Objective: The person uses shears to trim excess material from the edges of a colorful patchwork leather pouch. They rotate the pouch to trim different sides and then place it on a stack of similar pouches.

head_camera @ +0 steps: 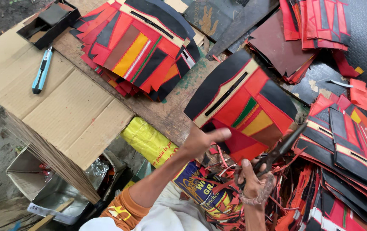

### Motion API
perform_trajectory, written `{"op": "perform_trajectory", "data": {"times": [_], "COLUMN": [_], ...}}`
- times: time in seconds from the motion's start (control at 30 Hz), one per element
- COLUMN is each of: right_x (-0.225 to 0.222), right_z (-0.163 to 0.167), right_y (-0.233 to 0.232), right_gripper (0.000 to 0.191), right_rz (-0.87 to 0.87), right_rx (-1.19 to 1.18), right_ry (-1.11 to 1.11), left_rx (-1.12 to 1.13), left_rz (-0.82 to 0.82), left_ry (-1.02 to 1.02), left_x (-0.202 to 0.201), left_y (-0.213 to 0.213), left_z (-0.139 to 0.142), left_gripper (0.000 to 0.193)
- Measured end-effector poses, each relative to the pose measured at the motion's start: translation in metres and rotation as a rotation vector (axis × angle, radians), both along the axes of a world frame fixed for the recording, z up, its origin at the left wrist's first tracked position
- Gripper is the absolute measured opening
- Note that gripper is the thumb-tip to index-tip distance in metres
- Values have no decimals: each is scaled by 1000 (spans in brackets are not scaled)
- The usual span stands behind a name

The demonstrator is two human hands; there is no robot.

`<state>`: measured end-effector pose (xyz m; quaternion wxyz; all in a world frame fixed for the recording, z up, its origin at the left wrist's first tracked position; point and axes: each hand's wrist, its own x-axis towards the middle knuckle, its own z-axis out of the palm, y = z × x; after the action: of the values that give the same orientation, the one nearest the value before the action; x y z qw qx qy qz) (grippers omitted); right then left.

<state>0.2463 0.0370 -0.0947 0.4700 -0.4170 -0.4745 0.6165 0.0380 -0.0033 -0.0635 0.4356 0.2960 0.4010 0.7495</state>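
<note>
My left hand (202, 141) grips the lower edge of a stitched panel (243, 105) of red, black, cream, green and yellow material, holding it up over the bench. My right hand (254, 182) is closed on the handles of dark scissors (284, 145), whose blades reach the panel's lower right edge. Thin red and black offcuts (226, 171) lie below both hands.
A stack of similar panels (136, 47) lies at the top centre, another pile (350, 145) at the right, and dark red pieces (286, 42) at the top right. A blue utility knife (41, 70) rests on flattened cardboard (59, 107) beside a black box (48, 21). A yellow sack (149, 141) sits below.
</note>
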Motion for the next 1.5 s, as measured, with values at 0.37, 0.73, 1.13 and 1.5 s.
{"op": "perform_trajectory", "data": {"times": [0.37, 0.73, 1.13, 1.5], "right_x": [37, 44, 38, -8], "right_z": [-19, -38, -27, 14], "right_y": [-4, 3, 2, -16], "right_gripper": [5, 9, 7, 13], "right_rz": [57, 6, 6, 64], "right_rx": [-30, -57, -85, -195], "right_ry": [-72, -65, -70, 51], "left_rx": [-189, -305, -173, -147], "left_rz": [-279, -363, -326, -479], "left_ry": [-267, -82, -40, -541], "left_x": [-98, -94, -91, -31], "left_y": [15, 18, 16, -8], "left_z": [15, 18, 21, 4], "left_gripper": [20, 20, 30, 55]}}
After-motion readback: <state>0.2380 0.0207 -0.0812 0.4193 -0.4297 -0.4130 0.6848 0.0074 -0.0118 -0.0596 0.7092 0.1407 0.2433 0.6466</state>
